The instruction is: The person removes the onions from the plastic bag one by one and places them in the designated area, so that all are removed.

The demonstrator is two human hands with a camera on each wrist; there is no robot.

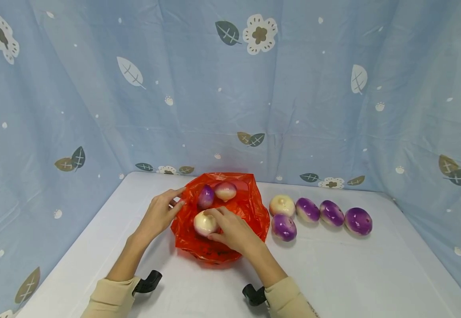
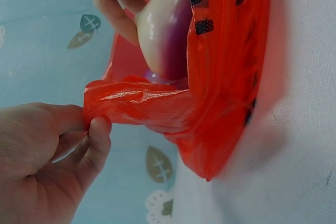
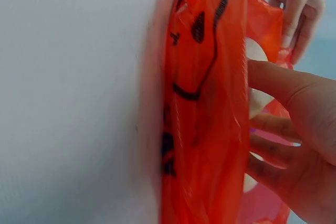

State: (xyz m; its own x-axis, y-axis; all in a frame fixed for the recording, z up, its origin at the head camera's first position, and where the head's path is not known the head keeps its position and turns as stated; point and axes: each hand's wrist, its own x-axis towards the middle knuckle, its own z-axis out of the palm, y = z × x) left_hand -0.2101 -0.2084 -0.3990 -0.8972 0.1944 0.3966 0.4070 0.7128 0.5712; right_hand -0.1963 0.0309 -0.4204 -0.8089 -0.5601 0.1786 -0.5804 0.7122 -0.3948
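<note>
A red plastic bag lies with its mouth spread wide on the table. Its left rim is pinched between the thumb and fingers of my left hand, as the left wrist view shows up close. My right hand reaches over the bag's mouth and holds a white-and-purple turnip by thumb and fingers. In the left wrist view this turnip is inside the rim. Deeper in the bag are a purple turnip and a paler one. The right wrist view hides most of the held turnip behind the bag wall.
Right of the bag several more turnips lie on the white table: a pale one, a purple one in front of it, and a row ending at a purple one. A blue patterned curtain hangs behind the table.
</note>
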